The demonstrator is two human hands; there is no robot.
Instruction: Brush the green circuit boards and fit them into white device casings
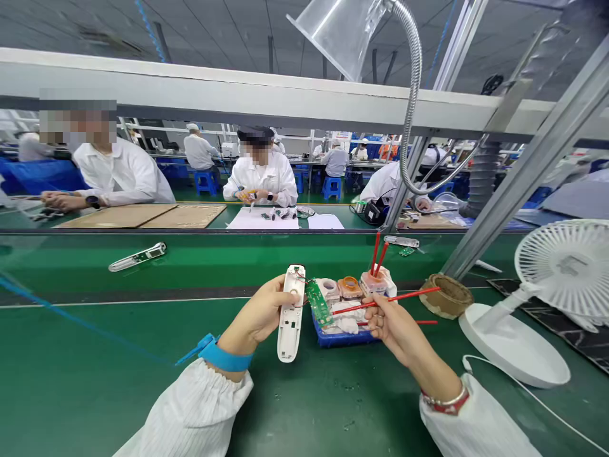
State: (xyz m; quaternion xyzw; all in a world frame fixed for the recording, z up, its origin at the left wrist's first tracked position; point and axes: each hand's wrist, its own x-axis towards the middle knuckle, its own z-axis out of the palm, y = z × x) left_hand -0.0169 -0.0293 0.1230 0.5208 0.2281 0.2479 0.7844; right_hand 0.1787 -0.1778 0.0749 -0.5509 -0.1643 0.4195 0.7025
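Observation:
Closed around the edge of a long white plastic housing (290,324) is my left hand (266,311), its thumb on the inner face. Thin wires run from the housing to a green circuit board (318,303) on its right. My right hand (387,322) pinches a thin red stick (409,294), whose left tip is at the board's right edge. Beneath and behind the board is a blue tray (345,339) holding white wads and small round containers. More red sticks (379,259) stand upright at its back; another lies beneath my right hand.
A tape roll (446,296) and a white fan (514,343) are on the right. Housings with boards (137,257) lie on the green strip beyond. A lamp (342,32) hangs above. Across the bench, a person (261,174) in white holds something small.

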